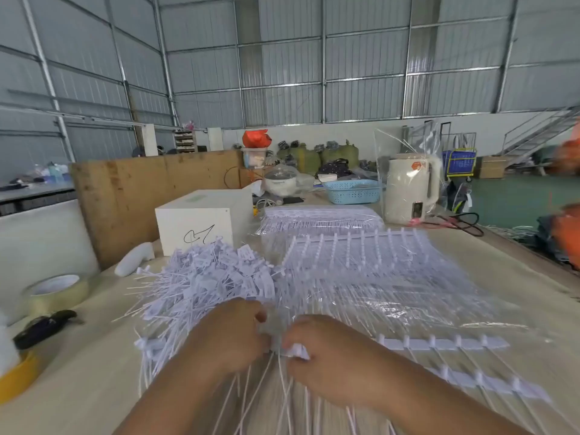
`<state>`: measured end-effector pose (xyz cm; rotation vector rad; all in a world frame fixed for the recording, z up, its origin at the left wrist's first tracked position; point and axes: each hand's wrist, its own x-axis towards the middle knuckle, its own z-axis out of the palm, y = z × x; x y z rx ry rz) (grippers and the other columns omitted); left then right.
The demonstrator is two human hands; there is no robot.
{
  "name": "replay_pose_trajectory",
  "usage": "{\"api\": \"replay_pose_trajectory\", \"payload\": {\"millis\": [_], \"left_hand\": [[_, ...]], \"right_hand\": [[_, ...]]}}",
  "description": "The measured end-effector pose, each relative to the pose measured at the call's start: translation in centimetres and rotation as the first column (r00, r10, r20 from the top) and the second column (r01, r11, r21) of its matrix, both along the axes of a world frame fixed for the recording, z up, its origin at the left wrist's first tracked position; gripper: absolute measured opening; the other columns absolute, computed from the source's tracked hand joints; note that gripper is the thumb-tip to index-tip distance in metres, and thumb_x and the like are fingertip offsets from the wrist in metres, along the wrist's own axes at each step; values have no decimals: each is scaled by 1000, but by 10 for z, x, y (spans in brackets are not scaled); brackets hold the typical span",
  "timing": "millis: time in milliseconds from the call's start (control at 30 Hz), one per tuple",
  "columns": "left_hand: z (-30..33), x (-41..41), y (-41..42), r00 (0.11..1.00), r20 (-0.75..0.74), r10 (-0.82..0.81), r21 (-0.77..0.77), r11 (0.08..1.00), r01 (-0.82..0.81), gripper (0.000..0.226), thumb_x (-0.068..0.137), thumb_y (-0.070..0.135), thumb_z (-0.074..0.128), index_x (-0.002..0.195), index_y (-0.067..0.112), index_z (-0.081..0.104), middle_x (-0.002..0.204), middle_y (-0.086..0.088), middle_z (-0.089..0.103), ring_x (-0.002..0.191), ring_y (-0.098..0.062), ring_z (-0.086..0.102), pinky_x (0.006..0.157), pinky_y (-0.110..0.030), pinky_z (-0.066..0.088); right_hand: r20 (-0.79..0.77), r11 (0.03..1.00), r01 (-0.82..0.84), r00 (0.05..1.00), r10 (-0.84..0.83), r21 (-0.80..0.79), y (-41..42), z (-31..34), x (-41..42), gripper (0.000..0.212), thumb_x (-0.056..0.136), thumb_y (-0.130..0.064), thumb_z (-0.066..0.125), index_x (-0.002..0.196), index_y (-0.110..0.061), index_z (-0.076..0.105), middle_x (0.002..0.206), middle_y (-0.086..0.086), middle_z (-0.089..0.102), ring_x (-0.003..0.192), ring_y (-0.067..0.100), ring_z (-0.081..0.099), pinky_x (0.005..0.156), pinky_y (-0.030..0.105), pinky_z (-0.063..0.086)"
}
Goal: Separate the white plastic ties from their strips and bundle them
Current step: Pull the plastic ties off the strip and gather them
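Both hands were down close together at the near edge of the table point(94, 387), working the same strip point(445, 343) of white ties. Left hand point(229, 337) was curled round a clump of ties, right hand point(323, 356) pinching the end of the strip with its fingers bent. Loose pile point(204, 277) of separated ties sat just behind the left hand, and more strips point(361, 255) were fanned out to the right. Further back: a white box point(201, 221), a kettle point(411, 189), a blue basket point(353, 191). Tape roll point(55, 293) off to the left.
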<state>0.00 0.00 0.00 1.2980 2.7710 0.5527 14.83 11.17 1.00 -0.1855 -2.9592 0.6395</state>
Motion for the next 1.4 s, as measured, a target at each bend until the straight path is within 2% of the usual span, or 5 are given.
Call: {"api": "replay_pose_trajectory", "payload": {"millis": [233,533,833,1167,1400], "left_hand": [[16,-16,24,984,105,-146,-308,936,171,14,68,20,70,79,12,71,77,-5,67,65,-13,57,55,-20,38],[-4,-22,14,957,158,-243,-96,961,260,13,76,33,68,68,27,60,76,9,64,69,-2,58,62,-18,42],[-7,-25,13,888,288,-358,452,869,204,12,87,25,68,77,27,62,80,-6,66,69,-12,56,67,-31,41],[-3,-3,19,851,350,-392,567,812,141,38,96,35,55,60,24,59,50,4,56,51,-15,47,57,-26,38],[6,16,21,880,266,-394,735,673,80,38,97,25,52,62,11,51,47,10,42,43,-4,33,45,-15,27]], "right_hand": [[149,995,58,986,-70,84,6,-13,-42,19,92,-17,52,106,-8,61,106,11,60,93,27,62,75,34,51],[10,971,46,999,-50,234,12,-18,-44,22,92,-23,54,108,-9,62,112,8,55,110,25,48,94,37,42],[-264,987,158,954,-145,27,26,-14,-42,10,94,-34,54,101,-29,59,99,-8,52,87,12,54,74,29,46],[-273,993,66,958,-90,-95,36,5,-26,2,92,-36,61,92,-34,62,71,-10,58,53,6,53,56,30,45],[-305,992,62,948,-92,-107,47,18,-13,36,93,-47,57,66,-23,50,56,-9,48,51,4,44,55,28,36]]}}
